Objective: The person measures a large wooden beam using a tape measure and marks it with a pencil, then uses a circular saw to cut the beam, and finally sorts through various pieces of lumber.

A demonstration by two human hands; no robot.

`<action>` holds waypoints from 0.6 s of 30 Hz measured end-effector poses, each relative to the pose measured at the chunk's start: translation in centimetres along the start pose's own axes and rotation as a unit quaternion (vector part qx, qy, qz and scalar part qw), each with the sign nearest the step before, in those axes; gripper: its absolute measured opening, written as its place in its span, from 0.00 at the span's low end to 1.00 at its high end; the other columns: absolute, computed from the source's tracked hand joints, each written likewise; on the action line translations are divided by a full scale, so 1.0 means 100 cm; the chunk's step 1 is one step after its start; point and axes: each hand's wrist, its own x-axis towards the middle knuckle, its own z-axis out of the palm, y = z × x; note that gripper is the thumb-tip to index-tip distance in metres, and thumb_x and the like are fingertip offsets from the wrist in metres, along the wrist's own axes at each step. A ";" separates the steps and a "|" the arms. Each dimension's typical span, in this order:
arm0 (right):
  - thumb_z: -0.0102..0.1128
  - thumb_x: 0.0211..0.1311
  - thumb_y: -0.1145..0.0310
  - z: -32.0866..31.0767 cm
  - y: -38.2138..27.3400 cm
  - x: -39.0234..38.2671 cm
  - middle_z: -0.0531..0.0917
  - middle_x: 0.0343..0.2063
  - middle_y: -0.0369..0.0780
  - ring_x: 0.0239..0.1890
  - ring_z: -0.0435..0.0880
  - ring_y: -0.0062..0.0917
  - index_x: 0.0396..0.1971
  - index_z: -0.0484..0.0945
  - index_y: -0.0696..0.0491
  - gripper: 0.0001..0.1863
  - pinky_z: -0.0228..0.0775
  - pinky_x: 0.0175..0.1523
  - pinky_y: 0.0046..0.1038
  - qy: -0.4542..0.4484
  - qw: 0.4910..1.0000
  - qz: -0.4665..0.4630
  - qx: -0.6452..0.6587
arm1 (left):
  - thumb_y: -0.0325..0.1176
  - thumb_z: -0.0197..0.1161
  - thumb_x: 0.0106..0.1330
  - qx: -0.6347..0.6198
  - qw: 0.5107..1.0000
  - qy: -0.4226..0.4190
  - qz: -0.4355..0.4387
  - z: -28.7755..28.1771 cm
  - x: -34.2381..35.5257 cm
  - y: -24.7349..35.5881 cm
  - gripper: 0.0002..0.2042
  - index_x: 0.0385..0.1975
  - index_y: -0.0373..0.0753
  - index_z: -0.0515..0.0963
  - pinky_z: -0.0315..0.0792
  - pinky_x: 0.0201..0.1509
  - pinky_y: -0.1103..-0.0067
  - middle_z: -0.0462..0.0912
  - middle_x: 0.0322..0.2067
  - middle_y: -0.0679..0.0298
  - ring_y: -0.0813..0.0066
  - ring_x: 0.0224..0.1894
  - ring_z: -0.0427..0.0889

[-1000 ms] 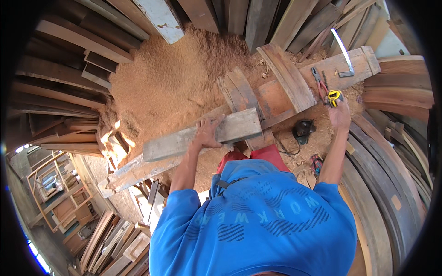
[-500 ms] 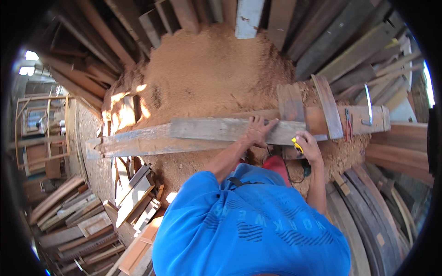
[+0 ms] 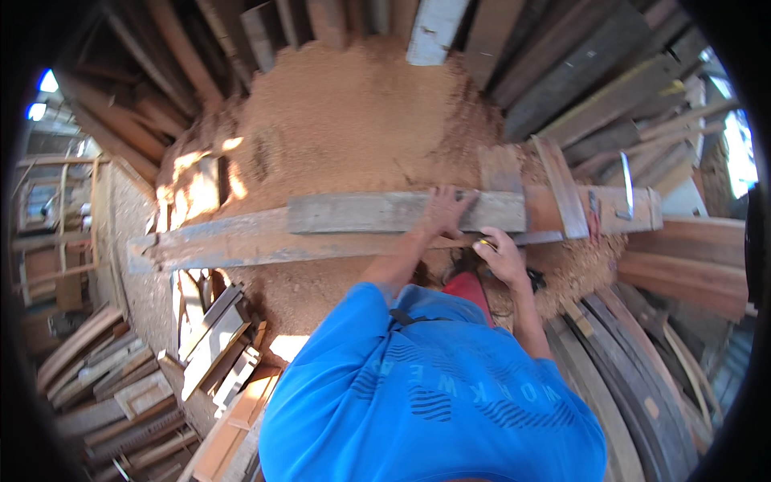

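A short weathered grey board [image 3: 361,213] lies across a longer, worn plank [image 3: 217,239]. My left hand [image 3: 446,213] rests on the grey board right of its middle, palm down with the fingers spread. Close to the board's near edge, my right hand [image 3: 502,257] is closed around a yellow tape measure [image 3: 487,243]. Only a small yellow part of it shows between the fingers; the rest is hidden, and I cannot make out any drawn-out tape.
Right of the grey board, a short board [image 3: 560,185] lies crosswise, with red-handled pliers [image 3: 594,215] and a metal square [image 3: 626,189] beyond it. Sawdust [image 3: 337,120] covers the ground ahead. Stacked planks [image 3: 586,80] ring the far side; scrap wood [image 3: 120,394] is piled at lower left.
My right hand has moved left along the board's near edge with the tape measure, which is now mostly covered by the fingers. My left hand stays on the board. The view has shifted slightly.
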 end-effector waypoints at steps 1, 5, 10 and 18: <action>0.70 0.62 0.56 0.000 -0.004 -0.001 0.85 0.50 0.52 0.54 0.85 0.38 0.62 0.74 0.62 0.34 0.74 0.61 0.35 -0.002 1.000 -0.007 -0.018 | 0.50 0.83 0.36 -0.007 1.000 -0.018 -0.002 -0.006 0.000 0.002 0.60 0.78 0.59 0.59 0.61 0.67 0.53 0.71 0.59 0.47 0.46 0.63 0.68; 0.69 0.60 0.51 -0.001 -0.023 -0.007 0.84 0.53 0.56 0.57 0.84 0.46 0.62 0.74 0.60 0.36 0.74 0.63 0.40 -0.001 0.996 0.010 -0.093 | 0.52 0.83 0.37 0.035 0.999 -0.017 -0.019 -0.008 0.003 0.002 0.61 0.79 0.59 0.57 0.62 0.64 0.53 0.71 0.59 0.47 0.45 0.62 0.69; 0.69 0.60 0.53 0.007 -0.007 -0.011 0.83 0.52 0.55 0.56 0.82 0.47 0.63 0.73 0.60 0.36 0.73 0.63 0.42 0.015 0.997 -0.005 -0.070 | 0.55 0.82 0.40 0.068 0.998 0.008 -0.004 -0.009 0.004 -0.001 0.60 0.79 0.57 0.56 0.61 0.66 0.50 0.71 0.60 0.47 0.44 0.64 0.68; 0.70 0.59 0.56 0.031 -0.022 -0.004 0.78 0.55 0.55 0.59 0.79 0.48 0.66 0.68 0.58 0.38 0.71 0.64 0.44 0.014 0.990 -0.106 -0.094 | 0.46 0.67 0.73 -0.549 0.805 -0.188 -0.120 -0.003 -0.075 -0.011 0.18 0.51 0.38 0.81 0.76 0.51 0.71 0.85 0.40 0.61 0.72 0.43 0.82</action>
